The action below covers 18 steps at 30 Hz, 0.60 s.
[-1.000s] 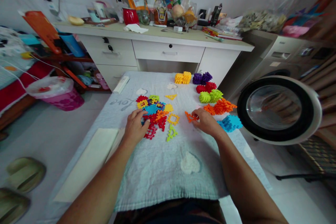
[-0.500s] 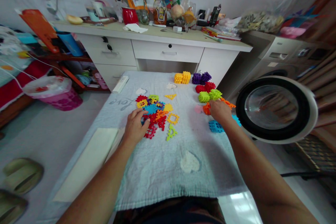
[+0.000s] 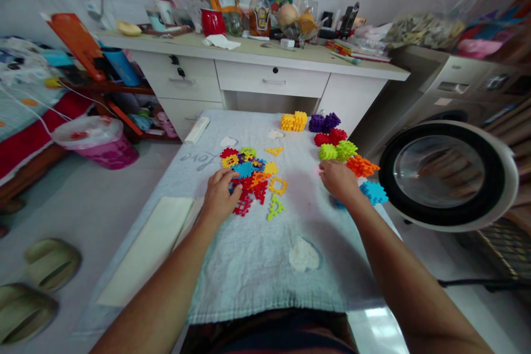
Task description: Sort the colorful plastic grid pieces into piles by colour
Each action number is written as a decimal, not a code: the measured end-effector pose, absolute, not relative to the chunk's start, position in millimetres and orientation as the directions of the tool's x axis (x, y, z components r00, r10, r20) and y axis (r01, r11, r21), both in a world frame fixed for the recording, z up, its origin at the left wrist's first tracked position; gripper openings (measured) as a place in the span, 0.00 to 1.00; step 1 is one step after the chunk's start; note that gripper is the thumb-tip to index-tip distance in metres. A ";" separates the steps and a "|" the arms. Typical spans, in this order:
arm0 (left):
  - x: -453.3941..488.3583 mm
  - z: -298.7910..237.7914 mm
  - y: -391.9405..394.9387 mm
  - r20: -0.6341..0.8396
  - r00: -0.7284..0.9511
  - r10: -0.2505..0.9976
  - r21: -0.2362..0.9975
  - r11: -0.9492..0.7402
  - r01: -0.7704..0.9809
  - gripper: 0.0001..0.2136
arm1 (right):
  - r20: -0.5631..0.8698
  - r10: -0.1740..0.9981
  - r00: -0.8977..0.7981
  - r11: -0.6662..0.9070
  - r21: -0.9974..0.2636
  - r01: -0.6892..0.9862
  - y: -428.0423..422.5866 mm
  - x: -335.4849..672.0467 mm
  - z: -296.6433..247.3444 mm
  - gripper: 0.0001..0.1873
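Observation:
On the cloth-covered table, my left hand [image 3: 222, 194] rests against the left side of a pile of coloured plastic building pieces. Its thumb and fingers are apart, beside a blue toothed piece [image 3: 243, 170] and red pieces [image 3: 245, 185]. My right hand [image 3: 338, 180] is lowered with curled fingers in front of sorted stacks; whatever is under the fingertips is hidden. Near it are green pieces [image 3: 345, 150], orange pieces [image 3: 362, 166] and blue pieces [image 3: 374, 192]. A yellow square frame [image 3: 278, 186] and a green triangular piece [image 3: 275, 207] lie at the pile's right edge.
Yellow stacks [image 3: 293, 121], purple stacks [image 3: 324, 121] and red stacks [image 3: 331, 137] stand at the table's back right. A white slab [image 3: 151, 249] lies at the left edge, a white box [image 3: 197, 130] behind it. A washing machine's open door [image 3: 448, 174] borders the right side.
My right hand has moved left off the right orange stack, now covering where other orange pieces stood. My left hand stays at the pile. The view has shifted slightly left.

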State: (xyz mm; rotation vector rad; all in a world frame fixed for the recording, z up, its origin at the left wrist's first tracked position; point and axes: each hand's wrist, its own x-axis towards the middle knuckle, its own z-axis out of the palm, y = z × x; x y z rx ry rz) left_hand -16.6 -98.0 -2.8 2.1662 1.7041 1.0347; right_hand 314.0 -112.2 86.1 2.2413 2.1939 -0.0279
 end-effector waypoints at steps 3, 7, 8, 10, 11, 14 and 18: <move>-16.4 -2.0 -98.8 0.390 0.096 0.916 0.549 -0.315 0.774 0.14 | -0.026 0.979 -0.204 0.193 -0.225 0.955 -118.4 284.1 75.4 0.11; -18.3 -3.6 -99.4 0.385 0.101 0.918 0.537 -0.311 0.784 0.14 | 0.051 0.941 -0.336 0.331 -0.355 0.874 -123.0 250.2 51.9 0.18; -18.9 -4.4 -99.4 0.382 0.104 0.918 0.532 -0.311 0.788 0.14 | 0.061 0.939 -0.338 0.336 -0.368 0.867 -122.9 245.3 46.1 0.20; -20.1 -6.1 -99.2 0.373 0.111 0.921 0.525 -0.309 0.793 0.14 | 0.066 0.941 -0.333 0.332 -0.382 0.862 -121.6 240.1 36.9 0.20; -20.6 -6.9 -99.1 0.368 0.116 0.923 0.523 -0.308 0.795 0.14 | 0.068 0.942 -0.329 0.328 -0.387 0.862 -120.7 239.5 34.0 0.19; -20.8 -9.0 -98.7 0.362 0.135 0.923 0.524 -0.321 0.789 0.15 | 0.077 0.946 -0.316 0.319 -0.404 0.857 -118.0 243.0 33.1 0.13; -19.7 -10.7 -97.7 0.370 0.143 0.918 0.537 -0.337 0.773 0.15 | 0.077 0.949 -0.304 0.307 -0.432 0.848 -115.3 252.7 42.4 0.12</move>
